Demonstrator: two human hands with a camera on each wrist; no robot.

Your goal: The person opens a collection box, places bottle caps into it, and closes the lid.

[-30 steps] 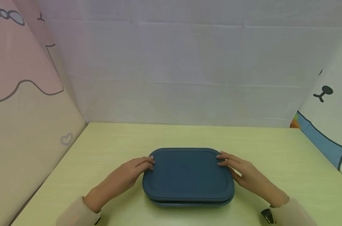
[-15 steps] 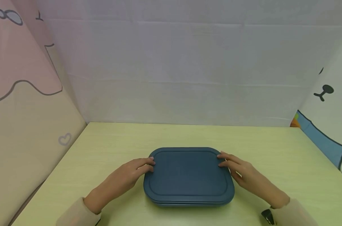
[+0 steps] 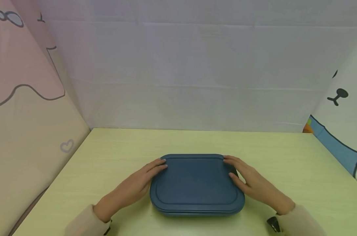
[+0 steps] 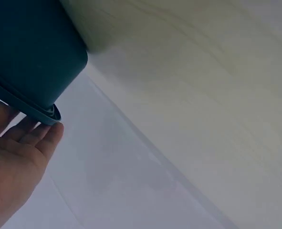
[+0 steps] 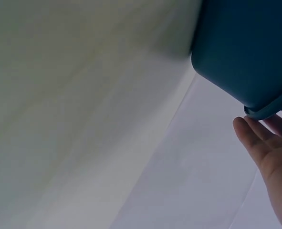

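Note:
A dark blue storage box (image 4: 31, 47) with rounded corners stands on the table, its lid (image 3: 197, 182) lying flat over the top. At the lid's far left corner my left hand (image 3: 134, 185) rests with its fingers extended over the edge. My right hand (image 3: 256, 185) touches the far right corner, fingers fairly straight, with the thumb on the right side of the lid. In both wrist views the fingertips lie against the lid's rim, and the box wall tapers down to the table. Whatever is inside the box is hidden.
The pale yellow table (image 3: 122, 144) ends at a white sheet (image 3: 196, 75) at the back. Printed panels stand along the left (image 3: 28, 131) and right (image 3: 341, 124) sides. The box is near the front of the table.
The dark gap along the lid's front edge has closed, and the lid now sits level with the box rim. Both hands have slid forward along the sides to the far corners.

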